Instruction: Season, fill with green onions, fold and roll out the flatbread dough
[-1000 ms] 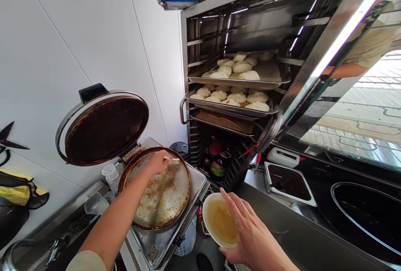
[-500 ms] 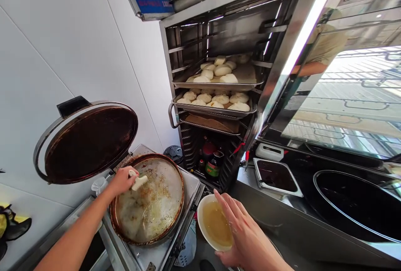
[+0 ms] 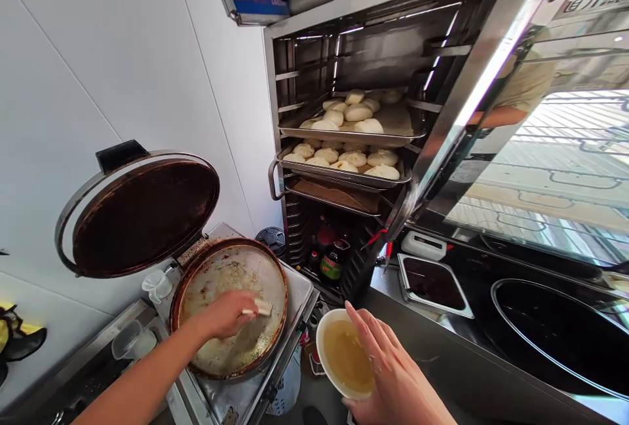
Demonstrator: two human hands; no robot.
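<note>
My left hand (image 3: 232,314) grips a pale brush (image 3: 263,308), its bristles on the oily surface of a round griddle (image 3: 216,274). The griddle's dark lid (image 3: 147,219) stands raised on its hinge behind it. Over to the right, my right hand (image 3: 386,363) is closed around the side of a white bowl (image 3: 328,372). Yellowish oil (image 3: 350,354) lies in the bowl, which is tilted a little and held beside the griddle, apart from it.
A metal rack (image 3: 422,179) ahead carries trays of buns (image 3: 358,112), with bottles (image 3: 334,260) at its bottom. On the right counter sit a rectangular pan of dark liquid (image 3: 435,284) and a large round pot (image 3: 555,333). A plastic jug (image 3: 133,341) stands left of the griddle.
My left hand has swept the brush from the griddle's upper left toward its right side. My right hand still holds the bowl of oil, and the view has shifted slightly.
</note>
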